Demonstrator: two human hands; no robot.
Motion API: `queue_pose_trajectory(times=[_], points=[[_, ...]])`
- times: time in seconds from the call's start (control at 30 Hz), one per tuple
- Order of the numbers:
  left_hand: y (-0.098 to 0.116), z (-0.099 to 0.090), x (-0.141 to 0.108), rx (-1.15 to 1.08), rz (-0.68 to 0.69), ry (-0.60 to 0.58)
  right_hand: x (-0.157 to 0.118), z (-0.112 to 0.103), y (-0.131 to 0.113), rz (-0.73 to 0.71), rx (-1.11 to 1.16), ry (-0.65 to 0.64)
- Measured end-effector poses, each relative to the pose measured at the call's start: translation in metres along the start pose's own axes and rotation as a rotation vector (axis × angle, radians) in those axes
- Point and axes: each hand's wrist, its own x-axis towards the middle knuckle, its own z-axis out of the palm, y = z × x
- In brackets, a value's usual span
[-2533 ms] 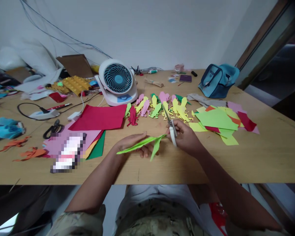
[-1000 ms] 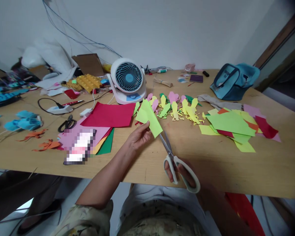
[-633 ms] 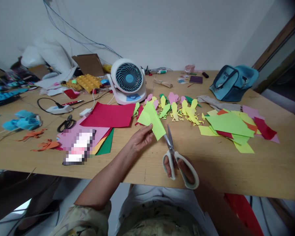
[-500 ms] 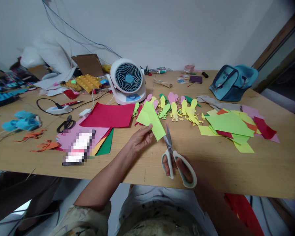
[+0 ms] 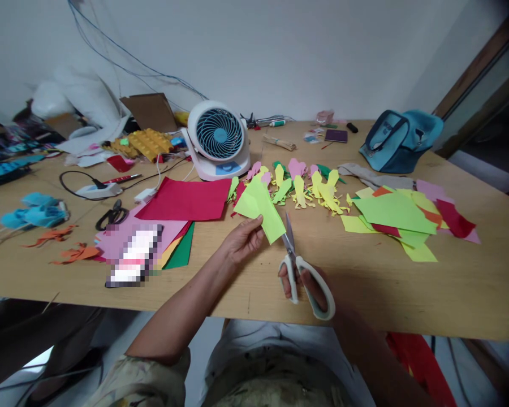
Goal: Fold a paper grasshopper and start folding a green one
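Note:
Between thumb and fingers, my left hand (image 5: 246,239) pinches a folded lime-green paper (image 5: 261,208) over the table. My right hand (image 5: 303,281) has its fingers through the white handles of a pair of scissors (image 5: 292,249). The blades point up and away, slightly parted, with one at the paper's lower right corner. Behind the paper lies a row of pink, yellow and green paper cutouts (image 5: 299,189). A red sheet (image 5: 189,199) rests on pink, yellow and green sheets to the left.
A white fan (image 5: 219,138) stands behind the red sheet. Loose coloured paper pieces (image 5: 396,212) and a blue bag (image 5: 401,141) are on the right. Black scissors (image 5: 111,215), a power strip (image 5: 98,190) and orange cutouts (image 5: 78,253) are on the left.
The scissor handles in my right hand have shifted slightly left and closer together, and the blades look a little less apart. My left hand keeps its hold on the paper.

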Motion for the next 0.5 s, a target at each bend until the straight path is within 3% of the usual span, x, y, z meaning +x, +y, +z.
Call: queue_pose_trajectory(times=[0.23, 0.5], points=[[0.0008, -0.0031, 0.0024, 0.0, 0.026, -0.006, -0.003, -0.0016, 0.0023, -0.031, 0.106, 0.021], [0.0015, -0.005, 0.0029, 0.008, 0.058, -0.037, -0.0068, 0.0011, 0.0037, 0.079, 0.213, 0.075]])
